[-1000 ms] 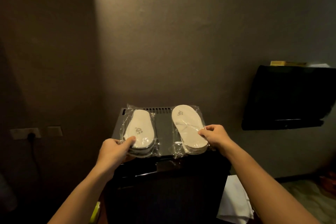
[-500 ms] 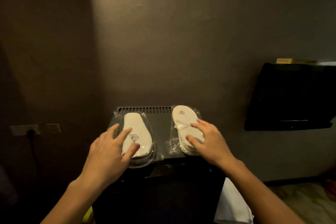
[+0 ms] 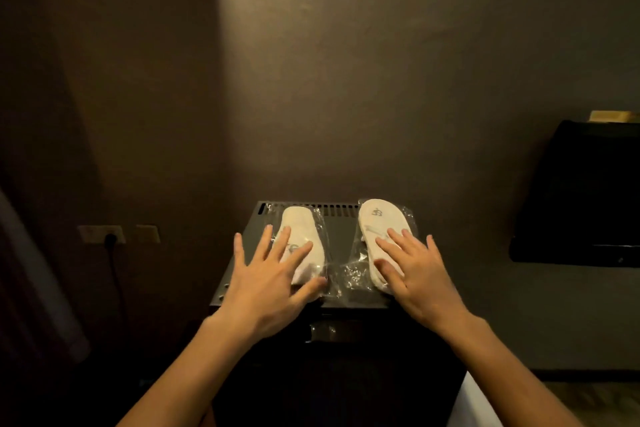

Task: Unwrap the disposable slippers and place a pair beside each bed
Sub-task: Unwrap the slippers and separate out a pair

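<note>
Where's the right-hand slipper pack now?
Head view, centre-right: right slipper pack lies on the black cabinet top, under the right hand, beside the left slipper pack.

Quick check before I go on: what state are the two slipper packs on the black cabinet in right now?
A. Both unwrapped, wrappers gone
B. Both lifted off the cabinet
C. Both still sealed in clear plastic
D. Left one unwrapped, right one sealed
C: crinkled clear film shows around the left slipper pack and the right slipper pack, both lying on the cabinet.

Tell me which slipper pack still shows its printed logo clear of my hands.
The right pack: its logo sits uncovered near the far end. The left pack's logo is partly under the left hand.
</note>
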### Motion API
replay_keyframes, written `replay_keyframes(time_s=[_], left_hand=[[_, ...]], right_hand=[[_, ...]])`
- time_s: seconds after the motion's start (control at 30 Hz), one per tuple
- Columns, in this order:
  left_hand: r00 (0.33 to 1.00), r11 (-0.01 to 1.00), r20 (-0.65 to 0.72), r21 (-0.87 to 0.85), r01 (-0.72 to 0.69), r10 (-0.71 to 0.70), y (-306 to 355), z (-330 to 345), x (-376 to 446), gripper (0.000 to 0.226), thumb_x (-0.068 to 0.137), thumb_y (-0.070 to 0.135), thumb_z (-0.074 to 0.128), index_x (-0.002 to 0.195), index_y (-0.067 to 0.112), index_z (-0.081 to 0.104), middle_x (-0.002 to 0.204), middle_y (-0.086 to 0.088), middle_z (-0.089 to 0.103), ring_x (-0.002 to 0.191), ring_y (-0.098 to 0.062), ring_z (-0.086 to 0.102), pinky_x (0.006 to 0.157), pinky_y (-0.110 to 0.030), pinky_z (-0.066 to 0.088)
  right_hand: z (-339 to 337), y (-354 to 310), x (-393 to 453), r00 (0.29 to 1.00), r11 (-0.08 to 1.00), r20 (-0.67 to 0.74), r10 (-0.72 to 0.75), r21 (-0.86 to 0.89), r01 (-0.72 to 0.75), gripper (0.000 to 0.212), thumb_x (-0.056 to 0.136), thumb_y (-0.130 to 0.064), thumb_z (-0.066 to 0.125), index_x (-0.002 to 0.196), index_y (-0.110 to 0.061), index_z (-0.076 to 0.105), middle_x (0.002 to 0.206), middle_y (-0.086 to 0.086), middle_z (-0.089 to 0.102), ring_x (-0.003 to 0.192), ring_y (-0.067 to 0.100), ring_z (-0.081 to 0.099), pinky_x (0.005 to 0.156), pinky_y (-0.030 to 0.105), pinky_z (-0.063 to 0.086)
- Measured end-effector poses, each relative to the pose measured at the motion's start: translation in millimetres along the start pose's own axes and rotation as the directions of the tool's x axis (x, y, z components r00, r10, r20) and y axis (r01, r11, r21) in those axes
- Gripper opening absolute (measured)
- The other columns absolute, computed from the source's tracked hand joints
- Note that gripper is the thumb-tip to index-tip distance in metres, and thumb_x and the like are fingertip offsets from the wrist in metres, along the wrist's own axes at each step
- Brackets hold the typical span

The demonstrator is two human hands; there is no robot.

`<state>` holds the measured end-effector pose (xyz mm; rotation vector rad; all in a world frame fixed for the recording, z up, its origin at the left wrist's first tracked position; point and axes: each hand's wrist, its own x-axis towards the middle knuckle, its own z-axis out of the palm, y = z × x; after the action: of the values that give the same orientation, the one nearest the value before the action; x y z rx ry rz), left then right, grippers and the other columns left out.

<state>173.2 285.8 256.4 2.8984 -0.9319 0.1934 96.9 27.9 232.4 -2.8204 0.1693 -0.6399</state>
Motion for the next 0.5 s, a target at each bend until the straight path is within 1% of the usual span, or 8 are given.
replay_keyframes(time_s=[0.1,0.2,0.27,0.33,0.4,0.43,0.47,0.5], left_hand=[[0.998,0.997,0.006,0.020,-0.069,0.069,2.3,7.5,-2.9,0.092,0.080,0.090,0.026,0.156,0.050,-0.006,0.168,0.007,-0.015,0.155,-0.022,-0.018,0.121,-0.063,-0.011],[0.998,0.997,0.001,-0.049,-0.060,0.060,-4.4,18.4,-7.9,0.093,0.079,0.086,0.045,0.157,0.049,0.009,0.170,0.011,0.001,0.158,-0.019,0.003,0.126,-0.052,0.014],[0.990,0.996,-0.125,-0.052,-0.078,0.071,-8.8,25.2,-15.5,0.079,0.084,0.077,0.049,0.153,0.047,0.025,0.168,0.014,0.016,0.155,-0.015,0.019,0.118,-0.042,0.036],[0.965,0.991,-0.249,-0.073,-0.110,0.089,-14.8,33.2,-24.2,0.067,0.090,0.070,0.047,0.151,0.045,0.035,0.165,0.015,0.027,0.152,-0.013,0.028,0.109,-0.037,0.048],[0.918,0.952,-0.396,-0.277,-0.129,0.009,-23.3,34.4,-30.7,0.059,0.093,0.066,0.044,0.145,0.041,0.048,0.154,0.017,0.046,0.142,-0.006,0.044,0.105,-0.031,0.052],[0.883,0.872,-0.459,-0.467,-0.144,-0.101,-26.4,29.3,-34.9,0.050,0.094,0.064,0.045,0.138,0.042,0.057,0.143,0.020,0.058,0.133,0.000,0.053,0.101,-0.025,0.052],[0.839,0.720,-0.487,-0.670,-0.179,-0.245,-26.2,18.7,-40.3,0.037,0.097,0.060,0.048,0.126,0.044,0.065,0.128,0.021,0.068,0.121,0.004,0.061,0.094,-0.020,0.053],[0.798,0.499,-0.457,-0.835,-0.233,-0.392,-23.7,7.8,-45.5,0.027,0.099,0.054,0.049,0.114,0.045,0.070,0.114,0.019,0.074,0.109,0.003,0.067,0.087,-0.019,0.054]], right_hand=[[-0.7,-27.6,-4.7,0.968,0.984,-0.210,-0.138,0.082,0.158,0.054,0.096,-0.054,0.040,0.134,-0.026,0.066,0.148,-0.002,0.056,0.142,0.016,0.046,0.125,0.048,0.025],[-1.9,-55.3,-8.1,0.955,0.958,-0.217,-0.203,0.159,0.240,0.045,0.095,-0.048,0.049,0.130,-0.026,0.068,0.146,-0.004,0.058,0.137,0.013,0.047,0.117,0.036,0.036],[-2.5,-62.5,-9.3,0.955,0.947,-0.229,-0.189,0.214,0.239,0.042,0.094,-0.047,0.052,0.128,-0.028,0.068,0.145,-0.007,0.058,0.136,0.009,0.046,0.113,0.028,0.035],[-2.5,-63.3,-10.6,0.959,0.933,-0.243,-0.143,0.290,0.213,0.038,0.094,-0.044,0.055,0.125,-0.029,0.070,0.142,-0.010,0.059,0.135,0.005,0.047,0.111,0.023,0.035],[-3.0,-62.6,-12.2,0.959,0.910,-0.270,-0.087,0.370,0.187,0.031,0.093,-0.037,0.061,0.121,-0.030,0.072,0.138,-0.014,0.060,0.131,-0.001,0.049,0.108,0.018,0.036],[-3.3,-63.3,-12.2,0.958,0.899,-0.283,-0.056,0.403,0.172,0.028,0.093,-0.032,0.064,0.119,-0.030,0.073,0.135,-0.017,0.061,0.129,-0.004,0.050,0.107,0.015,0.037],[-3.5,-65.4,-11.7,0.957,0.884,-0.288,-0.021,0.442,0.152,0.025,0.093,-0.027,0.068,0.117,-0.031,0.074,0.132,-0.018,0.063,0.127,-0.005,0.052,0.105,0.014,0.038],[-4.1,-69.0,-10.4,0.956,0.858,-0.292,0.023,0.496,0.130,0.025,0.092,-0.022,0.070,0.116,-0.031,0.074,0.129,-0.019,0.065,0.124,-0.005,0.055,0.105,0.016,0.042]])
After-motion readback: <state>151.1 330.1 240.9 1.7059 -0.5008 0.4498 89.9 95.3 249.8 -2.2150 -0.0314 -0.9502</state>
